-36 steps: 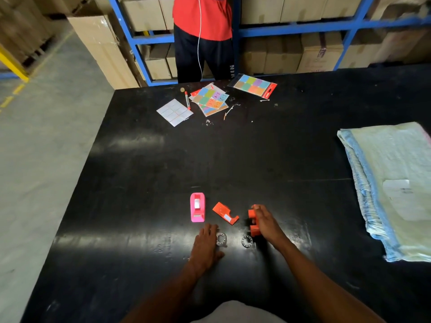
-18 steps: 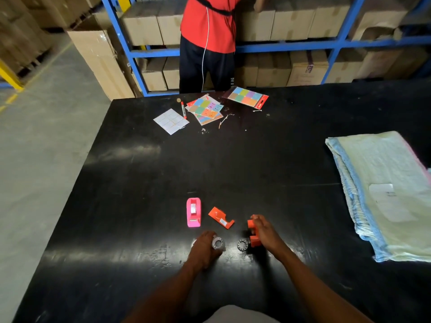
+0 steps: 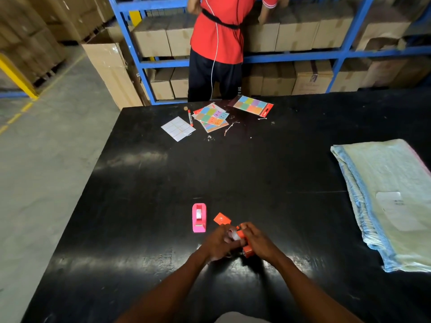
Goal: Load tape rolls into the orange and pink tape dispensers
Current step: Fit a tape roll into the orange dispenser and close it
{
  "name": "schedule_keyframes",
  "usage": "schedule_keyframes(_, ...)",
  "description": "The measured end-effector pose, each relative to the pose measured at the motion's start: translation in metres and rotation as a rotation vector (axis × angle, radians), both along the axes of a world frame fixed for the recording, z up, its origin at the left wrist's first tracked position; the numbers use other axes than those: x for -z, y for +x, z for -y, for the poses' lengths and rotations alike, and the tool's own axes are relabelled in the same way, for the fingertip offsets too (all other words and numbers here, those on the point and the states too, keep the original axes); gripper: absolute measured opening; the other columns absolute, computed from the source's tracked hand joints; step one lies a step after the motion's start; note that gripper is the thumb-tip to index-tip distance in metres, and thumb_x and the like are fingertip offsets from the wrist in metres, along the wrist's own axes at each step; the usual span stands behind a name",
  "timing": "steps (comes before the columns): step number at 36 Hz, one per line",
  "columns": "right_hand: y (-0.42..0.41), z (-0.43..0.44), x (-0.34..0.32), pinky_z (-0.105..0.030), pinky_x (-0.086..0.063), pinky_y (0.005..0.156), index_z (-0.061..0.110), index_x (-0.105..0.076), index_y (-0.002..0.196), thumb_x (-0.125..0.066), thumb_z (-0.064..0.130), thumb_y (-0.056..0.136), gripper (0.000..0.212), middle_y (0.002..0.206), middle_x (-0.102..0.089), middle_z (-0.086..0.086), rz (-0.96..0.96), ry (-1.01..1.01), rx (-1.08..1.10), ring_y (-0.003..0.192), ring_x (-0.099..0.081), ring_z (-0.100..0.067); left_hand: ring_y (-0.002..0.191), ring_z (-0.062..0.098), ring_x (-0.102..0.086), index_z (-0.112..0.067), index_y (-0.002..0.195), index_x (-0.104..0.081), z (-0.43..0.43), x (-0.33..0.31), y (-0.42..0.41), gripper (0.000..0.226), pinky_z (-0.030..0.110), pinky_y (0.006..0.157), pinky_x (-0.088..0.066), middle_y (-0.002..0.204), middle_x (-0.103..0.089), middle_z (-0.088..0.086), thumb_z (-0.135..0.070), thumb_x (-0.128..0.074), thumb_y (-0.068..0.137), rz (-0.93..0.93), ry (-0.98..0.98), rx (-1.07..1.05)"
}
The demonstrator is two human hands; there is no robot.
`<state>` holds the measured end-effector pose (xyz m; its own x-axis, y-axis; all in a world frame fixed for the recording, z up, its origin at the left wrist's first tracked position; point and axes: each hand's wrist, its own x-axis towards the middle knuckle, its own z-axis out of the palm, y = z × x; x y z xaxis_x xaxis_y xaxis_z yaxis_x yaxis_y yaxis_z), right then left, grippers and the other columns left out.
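Observation:
The pink tape dispenser [image 3: 199, 217] lies on the black table [image 3: 233, 173], a white roll showing inside it. Just right of it lies a loose orange cover piece [image 3: 222, 218]. My right hand [image 3: 257, 242] grips the orange tape dispenser [image 3: 246, 249] near the table's front. My left hand [image 3: 218, 243] is pressed against it and pinches a small clear tape roll [image 3: 233, 234] at the dispenser's top. The second tape roll is hidden under my hands.
Coloured sticker sheets [image 3: 253, 105], a white label sheet [image 3: 178, 128] and a red marker [image 3: 190, 117] lie at the table's far edge. A folded pale cloth [image 3: 384, 194] covers the right side. A person in a red shirt [image 3: 219, 43] stands at blue shelves of boxes.
My left hand picked a tape roll off the table and carried it right to the orange dispenser. The right hand kept its hold on the dispenser. The camera tilted up.

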<state>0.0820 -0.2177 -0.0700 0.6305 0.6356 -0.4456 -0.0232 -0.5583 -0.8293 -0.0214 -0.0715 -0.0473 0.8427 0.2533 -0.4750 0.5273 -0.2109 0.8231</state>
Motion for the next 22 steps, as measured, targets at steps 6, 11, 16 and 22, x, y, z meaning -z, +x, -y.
schedule_keyframes(6,0.002,-0.001,-0.009,-0.026,-0.048,0.081,0.032,-0.061,0.104,-0.039,0.038,0.105,0.024,0.097,-0.071,0.004,0.016,0.001,-0.006,0.085,-0.065,-0.006,0.088,0.022,-0.074,-0.021,0.099,-0.067,-0.008,-0.012,0.009,0.045,0.034,0.080,-0.059,0.095,-0.076,0.010,-0.051,-0.081,0.070,0.009,-0.021,0.038)
schedule_keyframes(11,0.005,-0.001,-0.016,-0.029,-0.051,0.085,0.038,-0.062,0.107,-0.033,0.040,0.105,0.029,0.102,-0.071,0.005,0.017,0.006,-0.011,0.094,-0.067,-0.009,0.089,0.014,-0.072,-0.022,0.094,-0.073,-0.009,-0.018,0.015,0.036,0.040,0.089,-0.057,0.095,-0.076,0.003,-0.050,-0.079,0.073,0.018,-0.034,0.073)
schedule_keyframes(16,0.004,-0.002,-0.024,-0.024,-0.049,0.077,0.038,-0.062,0.109,-0.031,0.035,0.106,0.031,0.101,-0.071,0.005,0.000,0.000,-0.046,0.091,-0.067,-0.007,0.095,0.027,-0.072,-0.014,0.096,-0.076,-0.013,-0.023,0.018,0.035,0.047,0.097,-0.054,0.096,-0.076,0.009,-0.045,-0.075,0.079,-0.022,-0.113,0.140)
schedule_keyframes(22,0.002,-0.004,-0.014,-0.032,-0.047,0.078,0.034,-0.063,0.107,-0.031,0.035,0.106,0.031,0.090,-0.067,0.007,-0.144,0.019,-0.026,0.077,-0.061,-0.007,0.092,0.021,-0.071,-0.001,0.108,-0.071,-0.012,-0.025,0.024,0.033,0.028,0.086,-0.057,0.101,-0.073,0.015,-0.029,-0.065,0.091,-0.041,-0.190,0.153)
